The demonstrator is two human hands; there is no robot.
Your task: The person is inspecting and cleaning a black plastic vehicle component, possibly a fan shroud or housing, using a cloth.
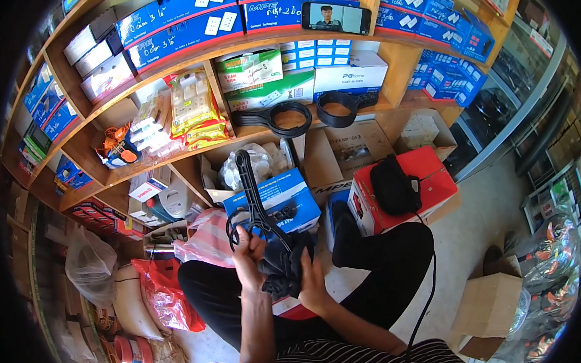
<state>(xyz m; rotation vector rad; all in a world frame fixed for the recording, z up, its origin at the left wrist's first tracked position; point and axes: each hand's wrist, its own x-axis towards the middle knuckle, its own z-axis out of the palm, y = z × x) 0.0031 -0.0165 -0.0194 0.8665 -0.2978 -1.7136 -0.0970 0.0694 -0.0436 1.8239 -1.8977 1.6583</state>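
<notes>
Black plastic wrench with a ring-shaped end stands nearly upright in front of the person's chest, above their crossed legs. Left hand is closed around its ring end, and a dark cloth is bunched against the tool. Right hand presses into that cloth from the other side, fingers wrapped on it. Just behind the wrench sits a blue box on the floor, with a red box further right. Two more black ring wrenches lie on the wooden shelf above.
</notes>
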